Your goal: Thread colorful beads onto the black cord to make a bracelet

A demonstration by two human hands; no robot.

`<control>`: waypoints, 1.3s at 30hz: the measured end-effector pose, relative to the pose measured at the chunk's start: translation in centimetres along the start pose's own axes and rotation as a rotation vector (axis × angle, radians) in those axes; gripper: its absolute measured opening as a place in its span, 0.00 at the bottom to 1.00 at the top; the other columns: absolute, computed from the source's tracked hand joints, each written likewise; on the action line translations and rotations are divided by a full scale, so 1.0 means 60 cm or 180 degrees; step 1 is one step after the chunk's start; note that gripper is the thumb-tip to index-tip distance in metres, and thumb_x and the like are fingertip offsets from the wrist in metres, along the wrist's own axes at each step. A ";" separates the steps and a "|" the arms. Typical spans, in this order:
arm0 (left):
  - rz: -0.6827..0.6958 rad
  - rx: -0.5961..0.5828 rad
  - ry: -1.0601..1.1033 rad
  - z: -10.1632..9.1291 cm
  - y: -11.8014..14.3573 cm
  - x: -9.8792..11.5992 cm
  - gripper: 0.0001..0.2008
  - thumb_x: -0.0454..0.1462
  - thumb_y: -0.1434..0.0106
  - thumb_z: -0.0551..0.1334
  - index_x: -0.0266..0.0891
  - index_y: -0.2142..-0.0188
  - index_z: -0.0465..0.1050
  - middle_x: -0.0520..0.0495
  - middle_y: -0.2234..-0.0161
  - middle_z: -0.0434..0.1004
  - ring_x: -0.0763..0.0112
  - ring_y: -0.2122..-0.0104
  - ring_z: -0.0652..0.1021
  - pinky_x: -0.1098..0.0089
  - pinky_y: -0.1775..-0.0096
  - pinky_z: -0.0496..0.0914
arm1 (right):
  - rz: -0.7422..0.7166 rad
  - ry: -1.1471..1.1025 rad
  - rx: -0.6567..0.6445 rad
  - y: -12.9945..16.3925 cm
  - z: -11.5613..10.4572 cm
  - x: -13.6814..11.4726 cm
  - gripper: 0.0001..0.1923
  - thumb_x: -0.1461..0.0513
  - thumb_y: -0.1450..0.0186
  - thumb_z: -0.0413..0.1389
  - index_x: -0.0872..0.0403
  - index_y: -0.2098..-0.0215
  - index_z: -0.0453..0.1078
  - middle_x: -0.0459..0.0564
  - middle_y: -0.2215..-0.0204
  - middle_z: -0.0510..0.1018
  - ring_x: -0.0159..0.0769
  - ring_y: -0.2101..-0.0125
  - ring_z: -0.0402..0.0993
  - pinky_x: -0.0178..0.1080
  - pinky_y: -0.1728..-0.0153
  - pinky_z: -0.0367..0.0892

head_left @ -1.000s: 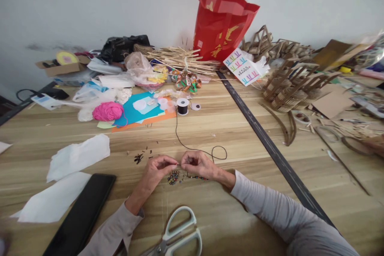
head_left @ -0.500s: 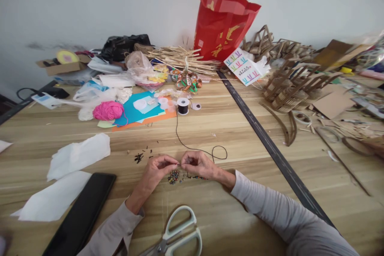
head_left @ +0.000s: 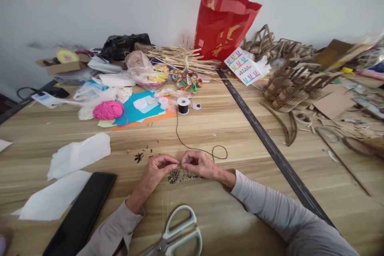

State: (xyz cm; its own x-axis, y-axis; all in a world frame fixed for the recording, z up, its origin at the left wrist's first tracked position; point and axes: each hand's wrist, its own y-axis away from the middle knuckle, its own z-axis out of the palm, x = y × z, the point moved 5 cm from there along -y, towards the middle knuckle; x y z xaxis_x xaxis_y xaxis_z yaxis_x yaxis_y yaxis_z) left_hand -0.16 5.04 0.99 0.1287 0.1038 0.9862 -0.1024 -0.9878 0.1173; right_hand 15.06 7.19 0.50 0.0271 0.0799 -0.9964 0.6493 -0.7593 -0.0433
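Note:
My left hand [head_left: 156,171] and my right hand [head_left: 200,164] meet fingertip to fingertip above the wooden table, both pinched closed. A thin dark bit shows between their tips; what the left fingers hold is too small to name. Thin black cord [head_left: 192,144] runs from a white spool [head_left: 183,102], makes a loop and passes behind my right hand, whose fingers pinch the cord. Below that hand lies a cord length strung with coloured beads [head_left: 200,177], partly hidden. Loose round beads [head_left: 173,176] lie just beneath my fingertips. Short black pieces [head_left: 139,157] are scattered left of them.
White-handled scissors [head_left: 180,230] lie at the front edge. Left are a long black case [head_left: 81,212] and white paper [head_left: 79,155]. Pink yarn [head_left: 108,110], bamboo strips [head_left: 180,58] and a red bag [head_left: 223,24] stand behind; small woven baskets [head_left: 288,96] are at right.

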 end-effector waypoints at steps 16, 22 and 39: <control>0.0051 -0.0026 -0.0004 0.001 0.000 0.005 0.04 0.34 0.53 0.67 0.36 0.75 0.78 0.48 0.75 0.78 0.69 0.74 0.75 0.72 0.69 0.68 | 0.0055 -0.0001 -0.0017 -0.001 0.002 0.006 0.10 0.58 0.41 0.57 0.57 0.72 0.66 0.41 0.81 0.64 0.24 0.80 0.57 0.28 0.78 0.55; 0.0126 0.0002 -0.0050 0.000 0.000 0.006 0.04 0.35 0.52 0.67 0.36 0.75 0.78 0.47 0.74 0.79 0.68 0.73 0.76 0.71 0.68 0.69 | 0.0031 -0.0021 0.0007 -0.001 0.001 0.007 0.09 0.59 0.41 0.56 0.58 0.72 0.66 0.41 0.81 0.64 0.24 0.80 0.56 0.29 0.78 0.55; 0.0119 -0.0052 0.0074 0.003 0.000 0.003 0.03 0.34 0.52 0.67 0.35 0.75 0.78 0.47 0.75 0.78 0.69 0.73 0.75 0.72 0.69 0.69 | 0.0137 -0.0062 -0.0024 0.000 0.002 0.007 0.07 0.60 0.41 0.56 0.58 0.71 0.66 0.41 0.80 0.63 0.24 0.80 0.56 0.28 0.78 0.54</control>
State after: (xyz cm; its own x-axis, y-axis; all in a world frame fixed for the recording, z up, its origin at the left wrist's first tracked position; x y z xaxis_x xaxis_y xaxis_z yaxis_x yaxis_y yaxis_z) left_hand 0.02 5.07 1.13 0.1014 0.0696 0.9924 -0.1230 -0.9890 0.0819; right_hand 14.98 7.12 0.09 0.0402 0.0346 -0.9986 0.6536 -0.7568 0.0001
